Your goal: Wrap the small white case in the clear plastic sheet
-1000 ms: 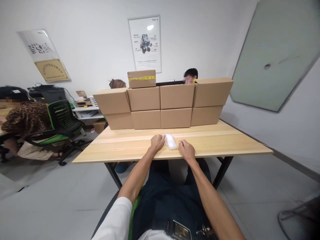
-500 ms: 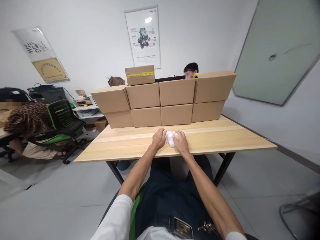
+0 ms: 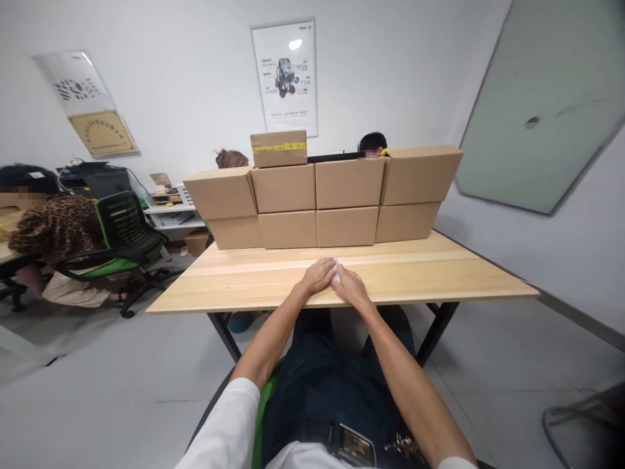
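Note:
A small white, soft-looking folded sheet (image 3: 336, 277) lies on the near part of the wooden table (image 3: 430, 277). Only a sliver of it shows between my hands; whether it is paper or thin plastic I cannot tell. My left hand (image 3: 319, 274) covers its left side, fingers together and reaching toward the middle. From the right, my right hand (image 3: 350, 284) closes on it, its fingertips meeting those of the left. Both hands rest low over the tabletop near its front edge.
Stacked cardboard boxes (image 3: 349, 184) form a wall along the table's far side, with a smaller taped box (image 3: 279, 149) on top. Behind them two people's heads partly show. At the left, a person in a patterned top (image 3: 63, 228) sits by a green-black chair (image 3: 124, 225).
My hands have drawn together over the white sheet, which was mostly visible before and is now nearly covered. The view has shifted slightly.

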Demonstrator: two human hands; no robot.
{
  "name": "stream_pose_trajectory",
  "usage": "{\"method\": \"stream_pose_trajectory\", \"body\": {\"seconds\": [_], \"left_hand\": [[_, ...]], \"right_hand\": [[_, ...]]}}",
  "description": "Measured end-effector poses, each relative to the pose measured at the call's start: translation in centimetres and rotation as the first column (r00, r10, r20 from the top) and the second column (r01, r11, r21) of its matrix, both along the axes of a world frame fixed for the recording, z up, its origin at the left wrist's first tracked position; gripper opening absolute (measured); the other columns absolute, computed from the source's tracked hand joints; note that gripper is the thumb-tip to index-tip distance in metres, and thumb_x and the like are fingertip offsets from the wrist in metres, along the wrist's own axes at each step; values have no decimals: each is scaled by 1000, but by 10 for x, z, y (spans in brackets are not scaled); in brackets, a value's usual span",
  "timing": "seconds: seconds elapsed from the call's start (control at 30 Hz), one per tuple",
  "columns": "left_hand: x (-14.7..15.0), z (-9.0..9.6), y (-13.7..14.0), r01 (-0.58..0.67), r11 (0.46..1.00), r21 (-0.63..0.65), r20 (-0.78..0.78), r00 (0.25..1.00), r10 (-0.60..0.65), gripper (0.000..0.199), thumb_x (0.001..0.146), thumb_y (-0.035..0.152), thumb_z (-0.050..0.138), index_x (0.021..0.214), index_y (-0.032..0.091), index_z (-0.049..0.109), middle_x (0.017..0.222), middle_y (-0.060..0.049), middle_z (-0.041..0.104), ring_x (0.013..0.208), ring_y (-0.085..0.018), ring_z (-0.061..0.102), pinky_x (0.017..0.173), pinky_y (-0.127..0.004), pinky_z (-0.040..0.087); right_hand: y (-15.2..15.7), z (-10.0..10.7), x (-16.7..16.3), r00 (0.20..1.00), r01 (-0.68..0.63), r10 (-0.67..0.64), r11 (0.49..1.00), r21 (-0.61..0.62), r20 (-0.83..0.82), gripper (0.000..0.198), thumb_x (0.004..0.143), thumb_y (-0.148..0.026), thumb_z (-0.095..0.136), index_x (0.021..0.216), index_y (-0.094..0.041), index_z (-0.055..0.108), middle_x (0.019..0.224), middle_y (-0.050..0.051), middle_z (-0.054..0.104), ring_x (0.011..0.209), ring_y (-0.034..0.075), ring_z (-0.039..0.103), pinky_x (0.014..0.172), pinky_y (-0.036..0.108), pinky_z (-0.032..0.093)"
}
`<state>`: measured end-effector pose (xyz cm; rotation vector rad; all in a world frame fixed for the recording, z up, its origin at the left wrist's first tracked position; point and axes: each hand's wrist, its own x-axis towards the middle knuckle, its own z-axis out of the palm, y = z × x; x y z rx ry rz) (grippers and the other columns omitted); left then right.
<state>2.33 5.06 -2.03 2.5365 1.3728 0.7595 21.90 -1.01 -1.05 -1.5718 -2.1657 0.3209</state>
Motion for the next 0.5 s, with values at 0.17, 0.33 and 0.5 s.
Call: {"method": "stream_pose_trajectory", "body": {"seconds": [0.17,0.33,0.5], "left_hand": [[-4,-2,4,-24,999,-34,20,999,25,52,129,43,59,167,19,84,191,-19,75,186,-31,66,162,-55,46],[-5,0,5,-44,997,-65,35,998,47,52,126,39,67,170,17,83,193,-20,73,186,-33,65,162,-55,46],[-4,5,3,-49,997,-60,34,998,51,50,124,36,66,167,16,82,188,-21,76,180,-34,68,159,-53,49]], "right_hand": [[1,-2,-1,1000,14,-14,1000,20,24,73,128,-34,59,194,-2,56,183,30,77,173,40,73,145,47,49],[2,-5,-2,999,23,-24,999,37,29,71,128,-33,60,192,-4,61,180,30,79,171,41,74,145,49,50],[2,-5,-2,999,17,-18,999,41,28,67,128,-34,62,190,-7,65,175,28,83,169,40,77,142,47,52]]}}
